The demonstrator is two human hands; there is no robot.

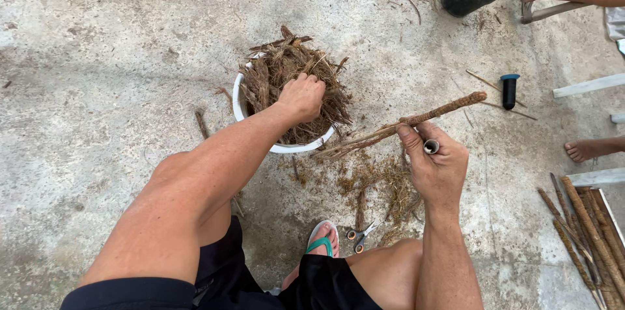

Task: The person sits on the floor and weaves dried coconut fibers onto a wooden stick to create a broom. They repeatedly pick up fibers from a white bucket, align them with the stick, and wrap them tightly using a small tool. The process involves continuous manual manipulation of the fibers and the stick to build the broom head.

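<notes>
The left hand [301, 96] closes on brown fibre [280, 69] in the white bowl [238, 107]; the right hand [436, 165] grips a fibre-wrapped stick [435, 113] and a small tube [431, 146]. Gathering wrap material seems in hand; next probably needs a loose tuft laid against the stick.

Brown fibre-wrapped stick [430, 114], tilted; white bowl [286, 148] heaped with fibre [286, 66].

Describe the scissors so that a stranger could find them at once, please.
Start at the white bucket of brown fibre, then go down to the person's foot in a green sandal. The scissors lie on the concrete just right of it. They are the only metal tool among the loose fibre.
</notes>
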